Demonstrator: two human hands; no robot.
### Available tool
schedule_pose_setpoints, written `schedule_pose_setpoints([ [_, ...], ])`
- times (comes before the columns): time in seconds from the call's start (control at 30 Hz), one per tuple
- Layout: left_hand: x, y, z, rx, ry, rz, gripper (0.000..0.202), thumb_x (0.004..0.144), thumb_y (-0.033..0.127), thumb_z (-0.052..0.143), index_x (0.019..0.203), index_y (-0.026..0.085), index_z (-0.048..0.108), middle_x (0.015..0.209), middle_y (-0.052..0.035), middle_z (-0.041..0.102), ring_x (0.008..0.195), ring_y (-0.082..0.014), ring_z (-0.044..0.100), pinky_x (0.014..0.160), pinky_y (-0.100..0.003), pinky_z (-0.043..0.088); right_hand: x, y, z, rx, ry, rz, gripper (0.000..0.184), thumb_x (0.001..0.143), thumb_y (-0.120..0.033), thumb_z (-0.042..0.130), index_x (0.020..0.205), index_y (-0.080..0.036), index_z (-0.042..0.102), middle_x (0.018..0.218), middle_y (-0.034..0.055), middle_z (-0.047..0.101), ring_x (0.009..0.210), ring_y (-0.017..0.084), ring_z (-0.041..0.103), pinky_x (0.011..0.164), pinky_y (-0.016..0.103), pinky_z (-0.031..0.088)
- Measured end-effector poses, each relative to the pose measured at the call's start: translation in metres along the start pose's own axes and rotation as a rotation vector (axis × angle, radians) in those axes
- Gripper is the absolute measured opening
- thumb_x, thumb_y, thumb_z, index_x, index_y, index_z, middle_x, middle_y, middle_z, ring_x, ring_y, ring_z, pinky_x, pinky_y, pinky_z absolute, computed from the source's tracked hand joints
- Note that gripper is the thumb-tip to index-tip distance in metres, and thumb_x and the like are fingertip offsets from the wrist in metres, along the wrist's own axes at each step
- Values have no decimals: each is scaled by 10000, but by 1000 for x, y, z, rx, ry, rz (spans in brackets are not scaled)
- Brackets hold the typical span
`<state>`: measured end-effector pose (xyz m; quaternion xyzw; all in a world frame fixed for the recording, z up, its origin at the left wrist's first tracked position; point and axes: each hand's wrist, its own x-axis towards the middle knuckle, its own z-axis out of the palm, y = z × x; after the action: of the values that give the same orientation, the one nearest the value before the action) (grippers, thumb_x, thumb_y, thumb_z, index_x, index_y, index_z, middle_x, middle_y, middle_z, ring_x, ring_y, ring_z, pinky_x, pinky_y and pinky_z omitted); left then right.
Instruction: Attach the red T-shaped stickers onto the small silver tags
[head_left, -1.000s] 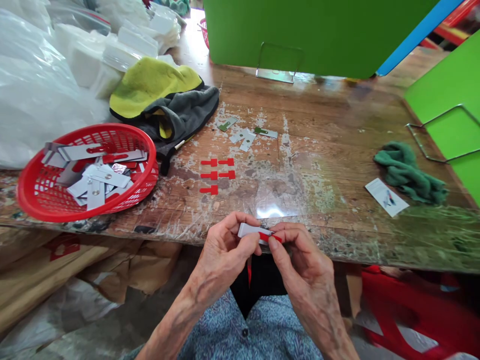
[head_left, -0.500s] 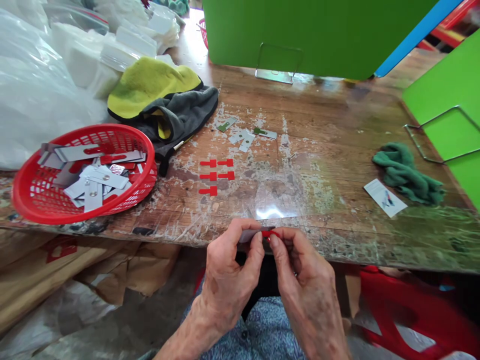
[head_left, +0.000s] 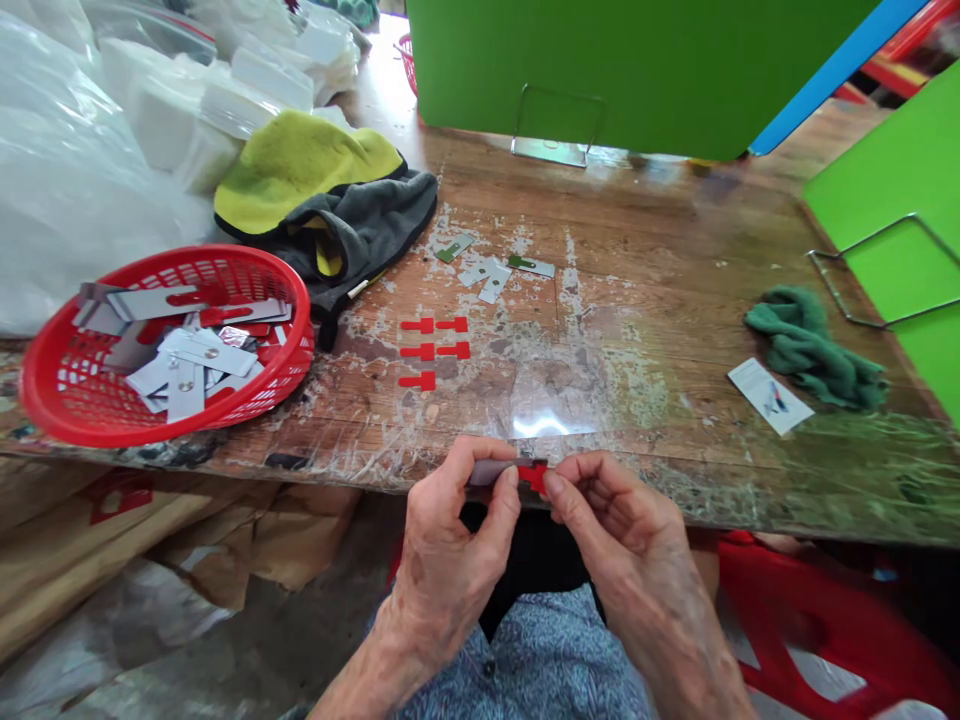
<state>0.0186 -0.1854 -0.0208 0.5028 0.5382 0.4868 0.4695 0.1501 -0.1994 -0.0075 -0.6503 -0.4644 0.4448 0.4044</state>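
At the table's front edge, my left hand [head_left: 461,530] is closed, thumb and fingers pinching a flat grey strip [head_left: 491,470]. A red tab [head_left: 534,477] shows at the strip's right end. My right hand [head_left: 615,530] is closed too, its thumb and forefinger at the tab's right edge, covering part of it. Several red key-shaped stickers [head_left: 417,351] lie in two columns on the table beyond my left hand. Further back rest several small grey-white strips [head_left: 493,280], some with a green tab [head_left: 520,262].
A red basket [head_left: 45,400] of similar strips stands at the left, beside a yellow and grey cloth [head_left: 300,180] and plastic bags [head_left: 67,180]. Green panels [head_left: 615,70] with wire stands [head_left: 559,150] are behind. A green cloth [head_left: 810,350] and printed card [head_left: 771,397] lie right.
My right hand has shifted slightly right, and more of the red tab now shows between my hands. My left hand has moved a little left with the strip.
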Motion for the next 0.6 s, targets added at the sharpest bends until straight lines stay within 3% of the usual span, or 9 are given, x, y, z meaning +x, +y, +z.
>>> schedule_pose_setpoints([
  [0.17,1,-5,-3,-60,-51,-60,81,897,151,606,918,228,619,727,51,692,648,-97,662,635,-185,519,2,-3,-3,20,-81,46,242,914,-410,605,751,-230,605,636,-17,594,535,131,525,456,241,393],
  [0.33,1,-6,-4,-83,-91,-79,82,907,155,595,924,230,622,719,55,679,639,-85,640,625,-174,501,2,-5,-4,-19,-1,1,245,871,-401,630,705,-224,592,726,-3,592,562,120,515,465,231,410],
  [0.47,1,-5,-5,-87,-85,-73,83,895,146,596,907,225,619,725,49,683,633,-83,624,614,-170,490,2,-5,-3,12,-59,95,278,886,-450,613,731,-224,563,611,-25,564,516,118,504,443,217,396],
  [0.6,3,-4,-7,-124,-96,-157,55,879,171,610,910,213,627,686,51,645,582,-83,575,589,-182,478,4,-8,0,23,-30,159,314,827,-488,641,689,-223,545,540,-41,522,463,110,447,406,214,347],
])
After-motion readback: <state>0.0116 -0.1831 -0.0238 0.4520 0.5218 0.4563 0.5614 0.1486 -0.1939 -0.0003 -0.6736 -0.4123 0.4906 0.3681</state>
